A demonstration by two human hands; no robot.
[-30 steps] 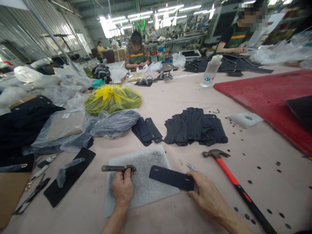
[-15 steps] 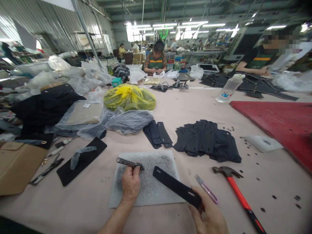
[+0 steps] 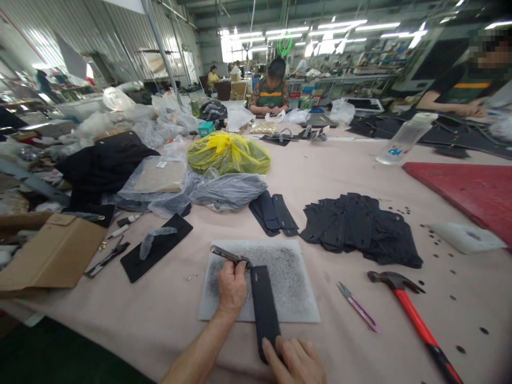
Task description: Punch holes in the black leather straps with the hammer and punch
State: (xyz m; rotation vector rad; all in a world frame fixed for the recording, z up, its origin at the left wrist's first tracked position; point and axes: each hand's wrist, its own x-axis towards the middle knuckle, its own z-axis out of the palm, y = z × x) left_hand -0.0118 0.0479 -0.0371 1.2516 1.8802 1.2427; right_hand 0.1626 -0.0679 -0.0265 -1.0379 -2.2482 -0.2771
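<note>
The left hand (image 3: 232, 289) pinches the tool (image 3: 226, 254); the strip (image 3: 264, 304) lies partly on the board (image 3: 300, 282), its near end sticking out past it; the right hand (image 3: 298, 362) touches that end, but I can't tell if it grips; the strip looks light, thin and a bit bendy, so its long edges seem best to hold.

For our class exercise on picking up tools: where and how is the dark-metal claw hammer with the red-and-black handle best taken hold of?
Probably by the black grip, the right hand coming down from above on the near side. The hammer lies flat, its head at the far end, and its slim handle slants nearer and rightward, leaving that grip closest and uncovered.
</note>
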